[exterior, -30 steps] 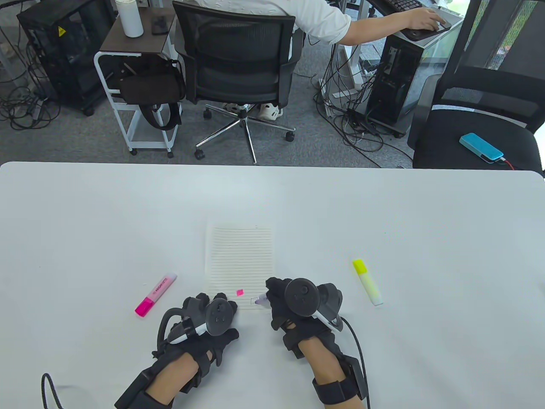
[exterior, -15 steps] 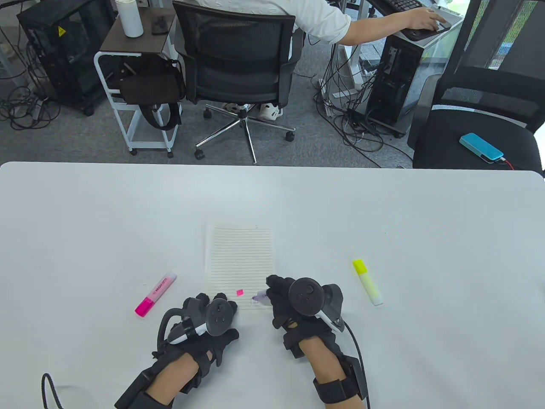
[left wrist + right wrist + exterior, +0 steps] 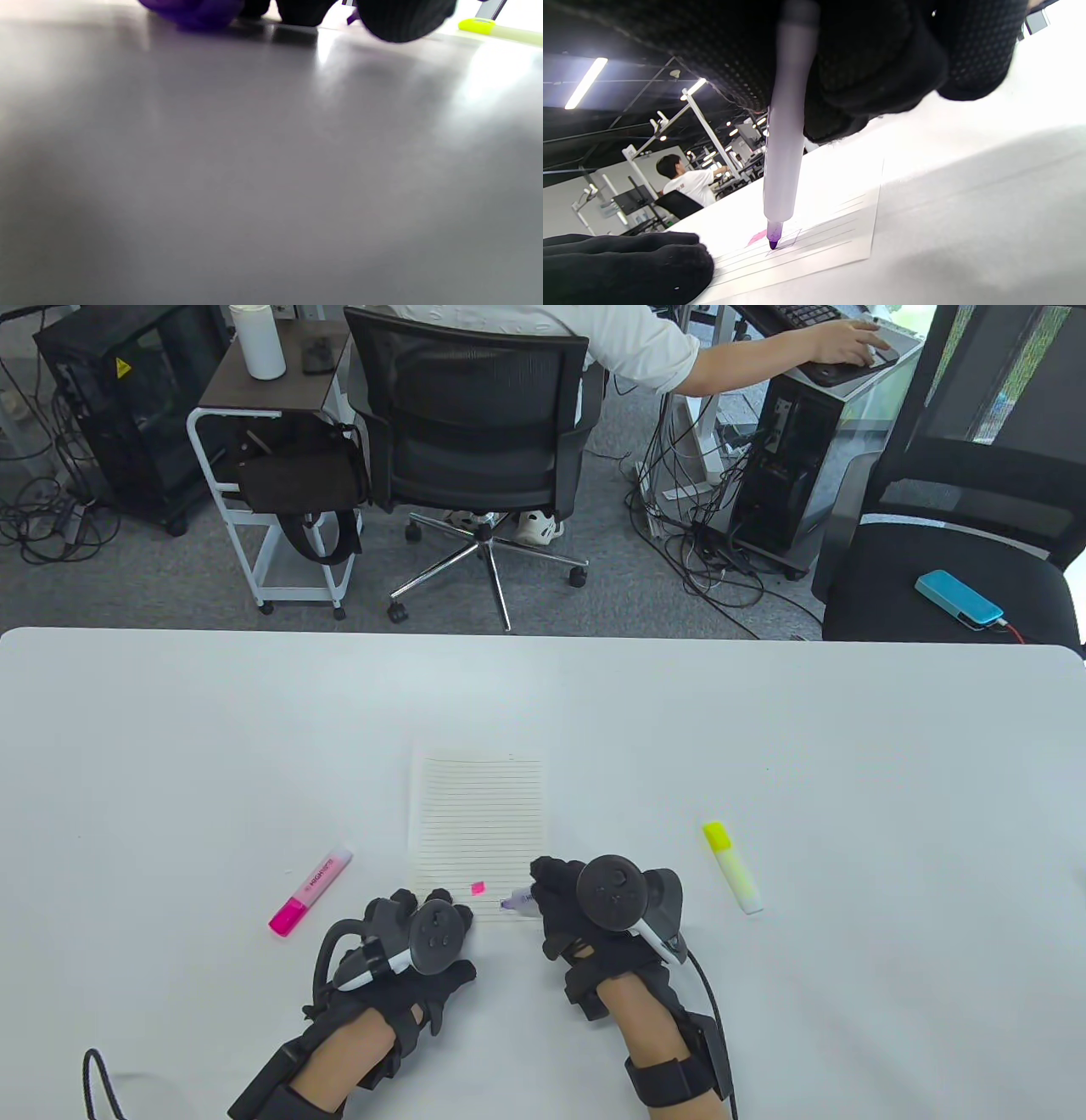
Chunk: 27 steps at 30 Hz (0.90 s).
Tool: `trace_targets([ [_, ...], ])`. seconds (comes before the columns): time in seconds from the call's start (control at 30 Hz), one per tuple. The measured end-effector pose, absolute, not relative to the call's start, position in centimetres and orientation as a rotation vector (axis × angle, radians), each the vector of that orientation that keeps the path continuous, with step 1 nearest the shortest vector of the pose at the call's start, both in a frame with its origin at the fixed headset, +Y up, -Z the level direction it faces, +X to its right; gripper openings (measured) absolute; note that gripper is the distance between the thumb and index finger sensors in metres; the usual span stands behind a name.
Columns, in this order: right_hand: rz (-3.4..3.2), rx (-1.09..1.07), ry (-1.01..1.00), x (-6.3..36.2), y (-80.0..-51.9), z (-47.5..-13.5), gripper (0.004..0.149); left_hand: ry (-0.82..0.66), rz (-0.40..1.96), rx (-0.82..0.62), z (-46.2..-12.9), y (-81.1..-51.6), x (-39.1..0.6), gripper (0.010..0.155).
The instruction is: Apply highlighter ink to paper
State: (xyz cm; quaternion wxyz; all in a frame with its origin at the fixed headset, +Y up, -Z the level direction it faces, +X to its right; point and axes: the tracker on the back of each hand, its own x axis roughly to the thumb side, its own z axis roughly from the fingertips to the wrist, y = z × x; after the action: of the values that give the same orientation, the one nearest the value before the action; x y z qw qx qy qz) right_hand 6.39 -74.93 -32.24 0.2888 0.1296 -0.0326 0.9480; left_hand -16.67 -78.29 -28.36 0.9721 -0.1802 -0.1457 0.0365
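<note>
A lined paper [image 3: 477,823] lies on the white table [image 3: 764,729]. My right hand [image 3: 543,892] grips an uncapped purple highlighter [image 3: 519,901] like a pen. In the right wrist view the highlighter [image 3: 785,161] stands steeply, its tip touching the paper [image 3: 835,224] inside a small drawn box, beside a pink mark [image 3: 757,238]. That pink mark [image 3: 479,888] sits near the paper's bottom edge. My left hand [image 3: 420,909] rests at the paper's lower left corner. A blurred purple cap [image 3: 191,10] shows at its curled fingers [image 3: 403,21].
A capped pink highlighter [image 3: 310,892] lies left of the paper, and a capped yellow highlighter [image 3: 733,868] lies to the right. Beyond the table's far edge a seated person [image 3: 611,339] works at another desk. Office chairs and cables fill the floor.
The purple tip has crept a little to the left on the paper, and my right hand has turned slightly. My left hand has stayed still.
</note>
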Motion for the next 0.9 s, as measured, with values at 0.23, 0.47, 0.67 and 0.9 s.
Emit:
trace_targets([
  [0.23,2.556,0.327,-0.145,6.34,-75.30,-32.29,0.037,-0.294,0.073,-0.364,-28.32,-78.17,-16.68,0.070],
  [0.47,2.549,0.344,-0.109,6.19,-75.04,-32.15,0.036,-0.294,0.073,-0.366,-28.33,-78.21,-16.68,0.070],
  [0.67,2.553,0.333,-0.106,6.33,-75.09,-32.26,0.036,-0.294,0.074,-0.366,-28.33,-78.22,-16.68,0.071],
  [0.9,2.571,0.322,-0.148,6.11,-75.26,-32.18,0.037,-0.293,0.074,-0.368,-28.30,-78.22,-16.69,0.071],
])
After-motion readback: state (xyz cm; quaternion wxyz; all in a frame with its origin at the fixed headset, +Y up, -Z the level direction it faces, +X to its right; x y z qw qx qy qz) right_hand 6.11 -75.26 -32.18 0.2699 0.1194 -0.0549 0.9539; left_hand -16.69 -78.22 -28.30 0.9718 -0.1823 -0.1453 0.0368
